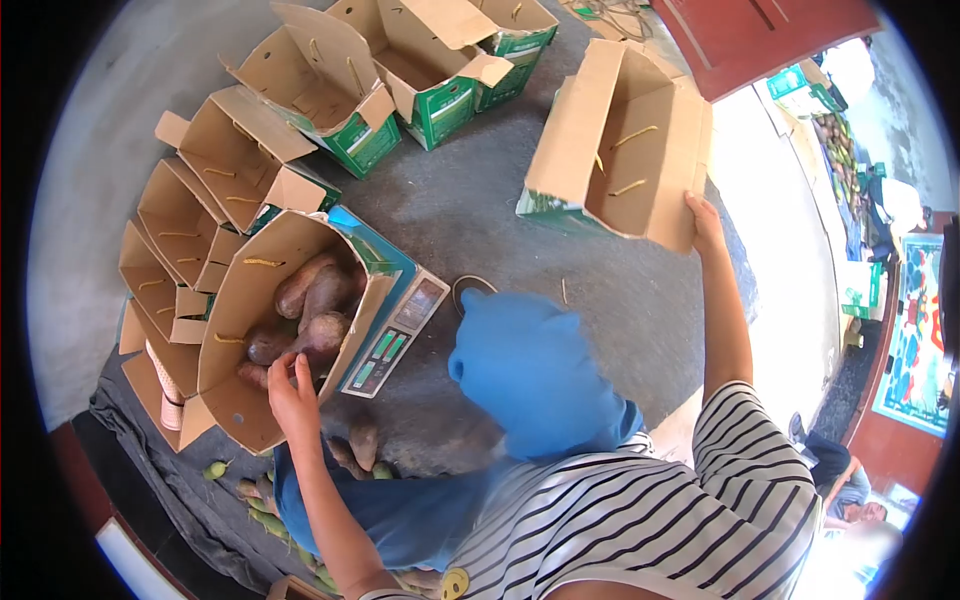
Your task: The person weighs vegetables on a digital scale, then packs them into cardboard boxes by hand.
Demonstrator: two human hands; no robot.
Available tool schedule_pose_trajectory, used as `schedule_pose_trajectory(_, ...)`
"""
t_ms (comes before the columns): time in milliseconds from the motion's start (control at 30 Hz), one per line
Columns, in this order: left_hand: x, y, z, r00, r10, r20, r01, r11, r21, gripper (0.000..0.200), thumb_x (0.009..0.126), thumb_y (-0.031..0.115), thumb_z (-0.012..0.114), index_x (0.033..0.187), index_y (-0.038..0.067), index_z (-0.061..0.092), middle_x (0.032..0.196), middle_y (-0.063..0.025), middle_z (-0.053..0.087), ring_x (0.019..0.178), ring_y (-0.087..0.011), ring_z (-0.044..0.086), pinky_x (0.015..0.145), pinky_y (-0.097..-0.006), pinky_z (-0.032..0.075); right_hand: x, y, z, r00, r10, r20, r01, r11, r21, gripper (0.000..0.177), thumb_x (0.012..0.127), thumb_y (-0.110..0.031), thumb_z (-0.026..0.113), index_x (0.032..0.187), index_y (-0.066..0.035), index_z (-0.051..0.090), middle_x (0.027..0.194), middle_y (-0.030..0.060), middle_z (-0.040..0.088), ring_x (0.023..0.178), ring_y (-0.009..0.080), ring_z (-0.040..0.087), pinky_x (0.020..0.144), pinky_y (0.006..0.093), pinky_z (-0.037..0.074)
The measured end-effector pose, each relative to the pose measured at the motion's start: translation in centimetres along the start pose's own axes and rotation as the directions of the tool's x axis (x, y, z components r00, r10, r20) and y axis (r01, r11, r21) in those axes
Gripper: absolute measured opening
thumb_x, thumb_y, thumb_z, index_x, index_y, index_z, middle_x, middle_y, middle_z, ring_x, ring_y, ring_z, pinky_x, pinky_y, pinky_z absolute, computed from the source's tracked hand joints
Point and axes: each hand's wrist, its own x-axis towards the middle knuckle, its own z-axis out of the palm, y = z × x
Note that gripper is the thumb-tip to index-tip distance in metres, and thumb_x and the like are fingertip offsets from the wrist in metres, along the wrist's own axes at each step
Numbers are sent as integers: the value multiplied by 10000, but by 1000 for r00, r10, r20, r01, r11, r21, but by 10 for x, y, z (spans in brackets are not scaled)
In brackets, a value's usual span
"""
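My right hand (706,222) grips the near side flap of a cardboard box (640,140), which stands tilted with nothing but yellow cord handles showing inside. My left hand (293,393) reaches over the near side of another open cardboard box (225,385); its fingers are slightly apart, close to or touching the fruit there. Several large purplish-red fruits (325,335), which look like mangoes, lie in that box. Under the box is a digital scale (395,335) with lit green displays.
Several open green-and-brown cardboard boxes (210,165) line the left and top. Loose fruits (364,443) and green ones (215,470) lie on the floor by my blue-clad legs (530,370). A red panel (765,40) juts in at the top right. Another person (850,492) is far right.
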Motion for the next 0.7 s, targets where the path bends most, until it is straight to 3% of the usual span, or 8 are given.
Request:
schedule_pose_trajectory(33, 0, -2, 0, 1000, 1, 0, -1, 1000, -1, 239, 920, 202, 567, 984, -26, 603, 913, -174, 612, 848, -308, 596, 765, -388, 462, -1, 0, 2, 1000, 12, -26, -13, 998, -60, 494, 873, -260, 638, 1243, 24, 474, 1195, 184, 574, 1062, 260, 589, 897, 386, 476)
schedule_pose_trajectory(67, -1, -2, 0, 1000, 0, -3, 0, 1000, -3, 239, 920, 201, 566, 985, -26, 603, 912, -174, 612, 847, -306, 597, 765, -387, 463, -3, 2, 7, 944, -256, -207, 153, 898, -413, 514, 862, -278, 649, 1236, 32, 479, 1204, 205, 562, 1082, 284, 574, 920, 400, 458)
schedule_pose_trajectory(133, -2, 0, 0, 1000, 9, -17, -9, 1000, -3, 238, 919, 203, 568, 986, -23, 603, 909, -175, 612, 846, -306, 598, 762, -387, 463, -15, -9, 47, 588, -788, -180, 133, 314, -940, 556, 841, -314, 672, 1222, 48, 491, 1223, 247, 538, 1121, 333, 544, 964, 429, 424)
schedule_pose_trajectory(167, 0, 1, -1, 999, 7, -31, -7, 1000, -2, 238, 918, 203, 569, 987, -22, 603, 908, -175, 612, 845, -306, 598, 761, -388, 464, -16, -18, 62, 558, -816, -149, 260, 343, -903, 668, 801, -419, 687, 1228, 55, 488, 1238, 293, 498, 1189, 402, 465, 1035, 463, 340)
schedule_pose_trajectory(267, -1, 0, 0, 998, 47, -47, -46, 999, 16, 235, 916, 207, 570, 984, -16, 603, 904, -175, 609, 844, -309, 599, 746, -395, 465, -6, -32, 112, 810, -569, -140, 215, 510, -833, 658, 806, -440, 651, 1206, 61, 504, 1143, 270, 567, 1082, 399, 558, 905, 442, 476)
schedule_pose_trajectory(367, -1, 3, -1, 993, 81, -80, -79, 997, 25, 235, 908, 223, 580, 969, -3, 605, 913, -171, 604, 840, -337, 592, 726, -402, 468, -7, -63, 144, 995, 65, 72, 4, 713, -701, 560, 809, -374, 618, 1143, 69, 542, 1014, 229, 631, 911, 368, 647, 673, 410, 566)
schedule_pose_trajectory(433, -2, 4, 0, 991, 87, -99, -83, 996, 41, 228, 898, 229, 590, 963, 11, 607, 926, -168, 605, 842, -353, 591, 728, -408, 470, 17, -34, 141, 984, 152, 87, -89, 861, -502, 410, 800, -247, 619, 1080, 47, 570, 875, 158, 648, 670, 232, 659, 510, 349, 555)
schedule_pose_trajectory(700, 6, 8, -28, 936, 218, -276, -153, 959, 238, 299, 848, 236, 640, 1054, 26, 583, 1100, -197, 573, 982, -388, 567, 840, -436, 463, 72, -49, 184, 980, 130, 153, -88, 963, -254, 379, 866, -296, 579, 1037, 42, 572, 874, 159, 656, 693, 242, 673, 505, 331, 552)
